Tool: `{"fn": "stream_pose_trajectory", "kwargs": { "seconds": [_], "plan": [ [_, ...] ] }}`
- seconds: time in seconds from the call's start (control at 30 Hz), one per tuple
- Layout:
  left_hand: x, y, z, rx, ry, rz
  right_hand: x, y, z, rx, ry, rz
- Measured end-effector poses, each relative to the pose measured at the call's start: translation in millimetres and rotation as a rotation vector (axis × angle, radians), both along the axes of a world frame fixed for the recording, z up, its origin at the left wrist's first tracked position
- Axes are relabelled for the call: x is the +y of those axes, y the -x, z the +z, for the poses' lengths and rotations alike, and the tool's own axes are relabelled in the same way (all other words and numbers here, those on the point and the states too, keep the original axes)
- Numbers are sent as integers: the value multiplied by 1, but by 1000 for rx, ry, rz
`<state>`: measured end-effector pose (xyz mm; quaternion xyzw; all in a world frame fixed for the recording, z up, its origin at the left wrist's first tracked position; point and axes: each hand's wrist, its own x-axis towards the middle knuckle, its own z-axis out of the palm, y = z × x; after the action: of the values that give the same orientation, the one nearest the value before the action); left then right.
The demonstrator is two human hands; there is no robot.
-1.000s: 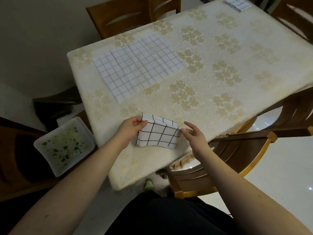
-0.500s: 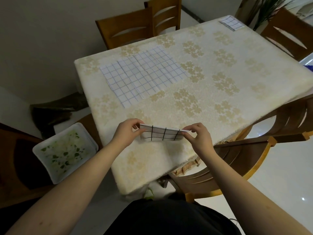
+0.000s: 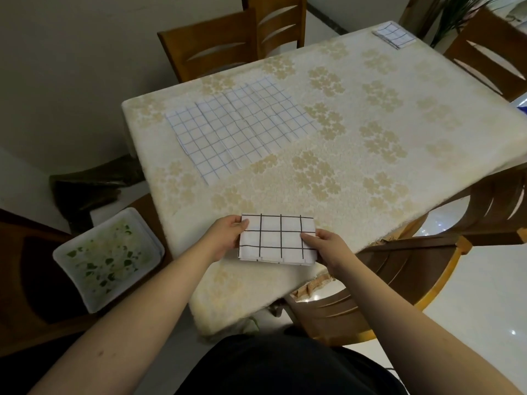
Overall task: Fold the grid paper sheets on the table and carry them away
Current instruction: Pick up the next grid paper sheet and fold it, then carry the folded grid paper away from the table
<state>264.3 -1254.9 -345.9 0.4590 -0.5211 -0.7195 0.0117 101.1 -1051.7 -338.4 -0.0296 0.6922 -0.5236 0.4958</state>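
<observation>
Hands grip a folded sheet (image 3: 277, 240) at the surface's (image 3: 370, 172) near edge: left (image 3: 226, 234) one end, right (image 3: 328, 246) the other.

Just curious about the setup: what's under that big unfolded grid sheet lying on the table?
The unfolded grid sheet lies flat on the flower-patterned tablecloth, which shows on every side of it. Nothing bulges beneath, but whatever the paper covers is hidden, as is the tabletop under the cloth.

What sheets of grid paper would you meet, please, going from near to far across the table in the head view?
Folded black-lined grid sheet held in both hands → unfolded, creased blue-lined grid sheet lying flat → small folded grid sheet at the far corner.
</observation>
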Motion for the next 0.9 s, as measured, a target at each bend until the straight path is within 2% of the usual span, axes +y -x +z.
{"fn": "stream_pose_trajectory", "kwargs": {
  "seconds": [0.13,0.23,0.4,0.5,0.6,0.7,0.9],
  "plan": [
    [6,7,-15,-12,-174,61,-5,8,-23,37,-92,-59],
    [10,4,-24,-59,-236,2,-9,12,-36,10,-153,-37],
    [11,8,-41,-224,-49,-56,-13,18,-47,10,-249,4],
    [12,8,-44,-249,-6,-62,-14,19,-45,60,-275,23],
    [13,3,-40,-210,7,-60,-9,20,-39,113,-273,57],
    [13,-1,-27,-124,-7,-38,2,19,-22,85,-205,23],
    [22,4,15,28,-13,-77,41,1,46,147,-69,-81]
  ]
}}
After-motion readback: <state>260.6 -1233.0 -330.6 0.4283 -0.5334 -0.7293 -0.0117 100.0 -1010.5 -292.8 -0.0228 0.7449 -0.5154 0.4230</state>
